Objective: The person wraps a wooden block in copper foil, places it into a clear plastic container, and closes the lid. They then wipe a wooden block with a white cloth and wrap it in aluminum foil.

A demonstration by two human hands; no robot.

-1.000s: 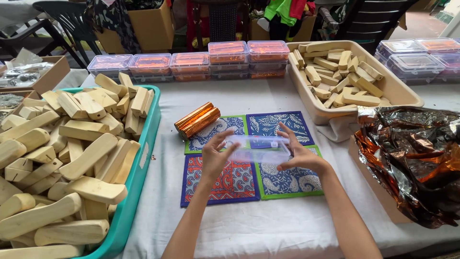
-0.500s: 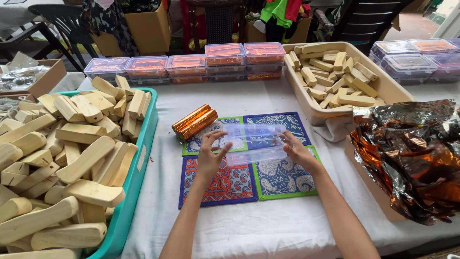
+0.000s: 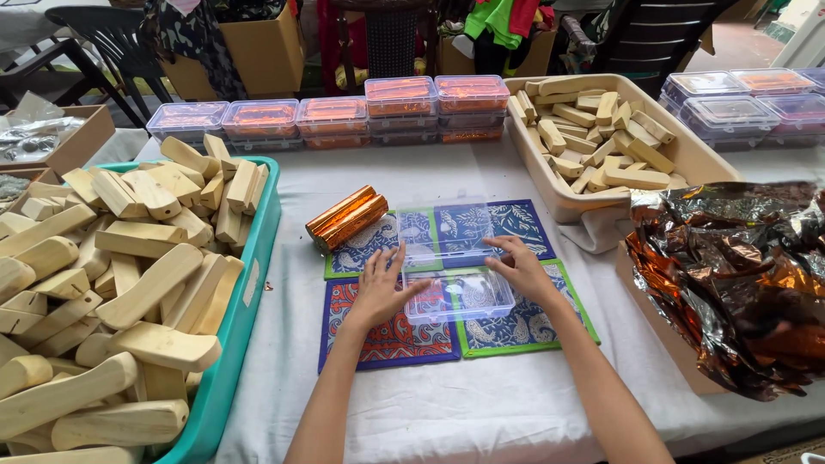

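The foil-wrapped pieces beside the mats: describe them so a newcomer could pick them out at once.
Start at the white-clothed table and find the four patterned mats in its middle. At the top-left mat's far corner, left of the open clear box, lie the foil-wrapped pieces: two shiny copper-orange bars side by side, unboxed, unlike the bare wooden blocks.

four patterned mats (image 3: 391,331), two foil-wrapped blocks (image 3: 347,218)

Teal bin (image 3: 258,258) on the left, heaped with pale wooden blocks (image 3: 120,258). Beige tray (image 3: 713,159) at back right holds more wooden pieces (image 3: 593,129). Row of lidded clear boxes with orange contents (image 3: 344,112) along the back edge, more (image 3: 739,99) at far right. Two copper-foil-wrapped bars (image 3: 346,217) lying side by side. Crumpled copper foil sheets (image 3: 739,275) piled in a cardboard box on the right. White tablecloth (image 3: 481,404).
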